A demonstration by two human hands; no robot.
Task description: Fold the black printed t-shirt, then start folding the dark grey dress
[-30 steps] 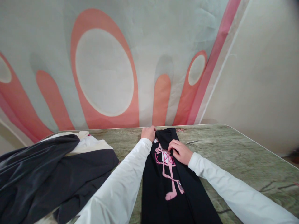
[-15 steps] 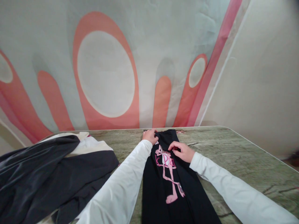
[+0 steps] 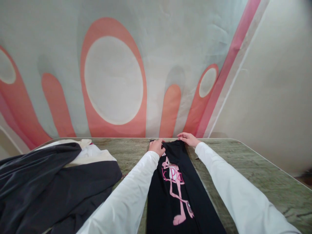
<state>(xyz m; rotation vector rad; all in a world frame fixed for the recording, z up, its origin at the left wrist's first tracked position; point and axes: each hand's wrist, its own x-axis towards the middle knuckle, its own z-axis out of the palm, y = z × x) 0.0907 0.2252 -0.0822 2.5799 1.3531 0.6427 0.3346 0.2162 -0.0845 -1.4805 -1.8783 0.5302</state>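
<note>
A black T-shirt (image 3: pixel 177 191) with a pink cartoon print lies folded into a long narrow strip down the middle of the green marbled table (image 3: pixel 243 169). My left hand (image 3: pixel 157 146) is closed on the strip's far left corner. My right hand (image 3: pixel 188 139) rests at the far right corner, by the table's far edge, fingers curled onto the cloth. Both of my arms are in white sleeves.
A heap of dark grey and cream clothes (image 3: pixel 53 175) covers the table's left side. Behind the table hangs a grey backdrop with orange and cream ovals (image 3: pixel 112 78). A plain beige wall (image 3: pixel 275 84) stands to the right.
My right hand left the printed part of the shirt and moved forward to the far right corner. My left hand stayed at the far left corner.
</note>
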